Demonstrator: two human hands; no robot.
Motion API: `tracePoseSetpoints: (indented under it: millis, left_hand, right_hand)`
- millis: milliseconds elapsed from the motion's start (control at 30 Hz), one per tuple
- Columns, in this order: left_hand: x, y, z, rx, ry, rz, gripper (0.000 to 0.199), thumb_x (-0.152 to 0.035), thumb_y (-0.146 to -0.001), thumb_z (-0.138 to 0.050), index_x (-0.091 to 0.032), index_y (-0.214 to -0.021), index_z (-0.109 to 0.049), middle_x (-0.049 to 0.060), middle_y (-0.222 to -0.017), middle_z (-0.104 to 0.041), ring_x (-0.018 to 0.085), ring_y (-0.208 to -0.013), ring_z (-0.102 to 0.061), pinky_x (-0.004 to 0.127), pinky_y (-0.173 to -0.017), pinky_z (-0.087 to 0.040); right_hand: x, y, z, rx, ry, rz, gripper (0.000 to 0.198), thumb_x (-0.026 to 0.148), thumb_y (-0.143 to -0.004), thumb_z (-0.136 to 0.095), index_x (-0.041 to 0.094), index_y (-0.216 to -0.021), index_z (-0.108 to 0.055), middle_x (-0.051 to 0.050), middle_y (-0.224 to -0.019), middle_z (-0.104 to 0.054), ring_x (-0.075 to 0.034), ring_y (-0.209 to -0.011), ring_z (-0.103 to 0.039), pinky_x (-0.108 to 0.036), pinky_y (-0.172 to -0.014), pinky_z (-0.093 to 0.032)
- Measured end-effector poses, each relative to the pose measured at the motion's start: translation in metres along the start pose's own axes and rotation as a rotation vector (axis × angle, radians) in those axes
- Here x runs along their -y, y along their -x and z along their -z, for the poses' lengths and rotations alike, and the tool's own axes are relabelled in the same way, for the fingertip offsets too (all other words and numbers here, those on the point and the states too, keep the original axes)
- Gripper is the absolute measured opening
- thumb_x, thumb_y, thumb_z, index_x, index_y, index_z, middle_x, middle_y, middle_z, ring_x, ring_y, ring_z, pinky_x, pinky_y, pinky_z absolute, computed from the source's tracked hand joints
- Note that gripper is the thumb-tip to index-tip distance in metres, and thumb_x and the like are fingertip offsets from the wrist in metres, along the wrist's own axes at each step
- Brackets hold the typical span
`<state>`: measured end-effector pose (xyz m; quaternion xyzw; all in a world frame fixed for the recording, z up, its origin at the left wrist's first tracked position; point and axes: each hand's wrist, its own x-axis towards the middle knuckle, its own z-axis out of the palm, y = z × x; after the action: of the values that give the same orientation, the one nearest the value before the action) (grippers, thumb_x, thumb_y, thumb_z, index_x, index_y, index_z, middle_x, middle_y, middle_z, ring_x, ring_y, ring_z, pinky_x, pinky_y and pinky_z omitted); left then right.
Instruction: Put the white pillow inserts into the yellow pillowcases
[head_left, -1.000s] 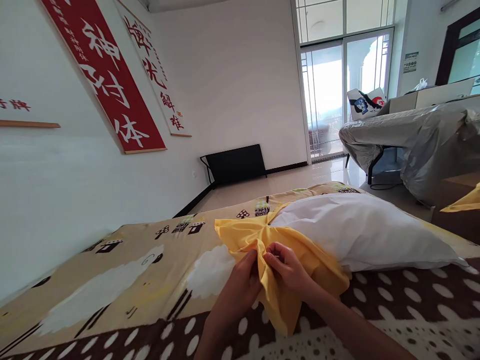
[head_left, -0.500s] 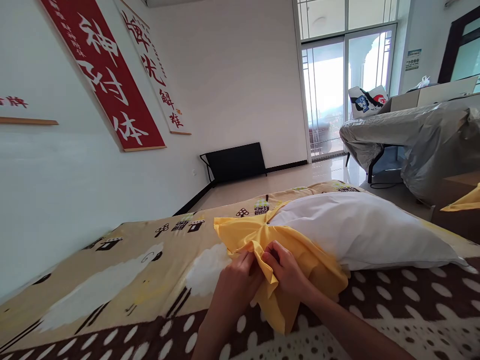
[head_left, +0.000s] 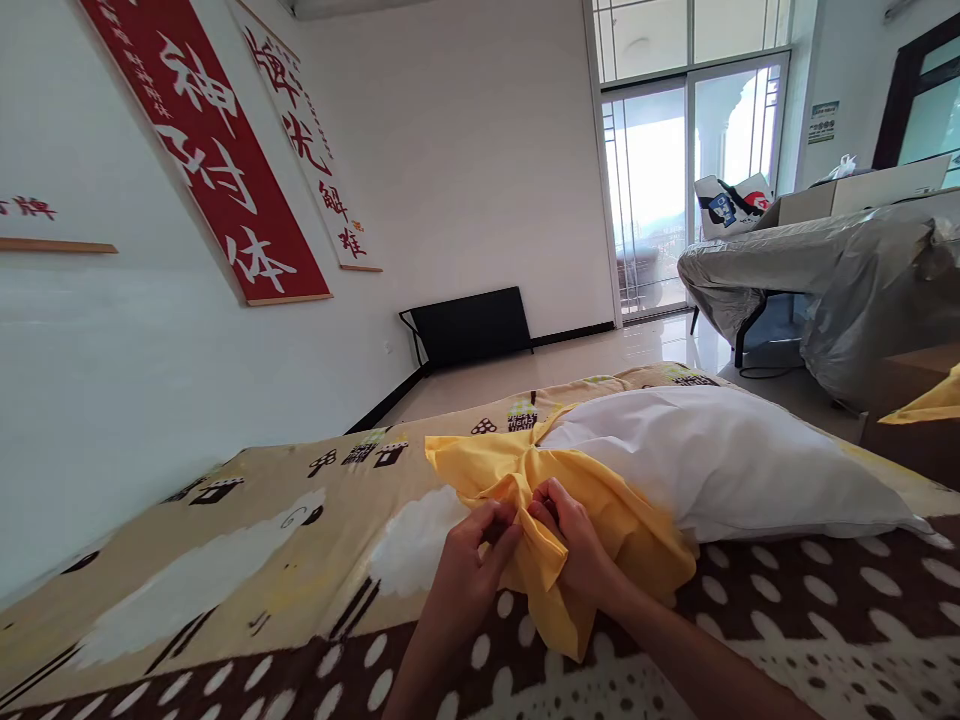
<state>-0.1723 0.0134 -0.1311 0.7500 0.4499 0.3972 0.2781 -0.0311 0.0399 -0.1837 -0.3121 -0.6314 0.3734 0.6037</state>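
Observation:
A white pillow [head_left: 720,460] lies on its side across the bed, its left end inside a yellow pillowcase [head_left: 634,510]. The case is bunched and creased around that end, with a loose flap hanging toward me. My left hand [head_left: 469,565] pinches the bunched yellow cloth from the left, thumb and fingertips together. From the other side my right hand [head_left: 576,540] grips the same gathered fold, its fingers curled round the fabric. Most of the pillow's right part is bare. Some fingertips are hidden in the folds.
Beneath lies a beige and brown blanket [head_left: 247,590] with sheep and dot prints. A yellow cloth corner [head_left: 926,400] shows at the right edge. Behind stand a plastic-covered table [head_left: 787,240] and a black folded panel [head_left: 472,325] against the wall.
My left hand has moved slightly left and loosened from a tighter grip, its thumb now showing. The gathered fold has shifted a little to the right, and my right hand keeps hold.

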Motion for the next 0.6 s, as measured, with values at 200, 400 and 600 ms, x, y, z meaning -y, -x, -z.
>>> tracePoseSetpoints:
  millis: [200, 400, 600]
  left_hand:
    - [0.002, 0.003, -0.008, 0.064, 0.078, -0.105, 0.023, -0.036, -0.087, -0.047, -0.016, -0.095, -0.055, 0.006, -0.091, -0.059, 0.017, -0.083, -0.053, 0.026, -0.077, -0.045]
    - [-0.007, 0.007, -0.015, 0.085, 0.043, -0.125, 0.033, -0.031, -0.086, -0.049, -0.016, -0.114, -0.056, 0.011, -0.119, -0.058, 0.025, -0.105, -0.053, 0.031, -0.088, -0.045]
    - [-0.006, 0.008, -0.012, 0.010, 0.295, -0.034, 0.030, -0.039, -0.081, -0.055, -0.014, -0.097, -0.060, 0.009, -0.096, -0.064, 0.022, -0.086, -0.059, 0.028, -0.073, -0.049]
  right_hand:
    - [0.024, 0.001, 0.010, -0.060, 0.062, 0.033, 0.021, 0.036, -0.090, -0.042, 0.020, -0.077, -0.041, 0.001, -0.074, -0.047, -0.012, -0.067, -0.042, -0.025, -0.063, -0.036]
    - [0.041, 0.006, 0.010, -0.141, 0.220, 0.140, 0.015, 0.028, -0.088, -0.043, 0.020, -0.075, -0.041, 0.001, -0.073, -0.048, -0.012, -0.067, -0.043, -0.026, -0.063, -0.035]
    - [0.038, 0.005, 0.014, -0.104, 0.198, 0.094, 0.018, 0.031, -0.089, -0.043, 0.020, -0.075, -0.040, 0.001, -0.072, -0.046, -0.012, -0.065, -0.040, -0.025, -0.061, -0.035]
